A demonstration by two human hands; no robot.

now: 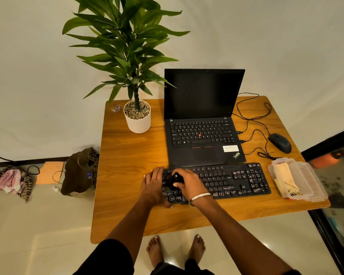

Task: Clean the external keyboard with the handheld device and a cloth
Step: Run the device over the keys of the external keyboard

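Note:
The black external keyboard (236, 180) lies along the front of the wooden table (127, 155), just below the laptop. My right hand (189, 183) grips a small black handheld device (175, 180) and holds it down on the keyboard's left keys. My left hand (154, 185) lies flat with straight fingers on the keyboard's left end. A pale folded cloth (286, 178) sits in a clear plastic box (310, 183) to the right of the keyboard.
An open black laptop (203, 124) stands behind the keyboard. A white potted plant (137, 118) is at the back left, a black mouse (280, 142) with looping cables at the back right. A dark bag (79, 171) sits on the floor to the left.

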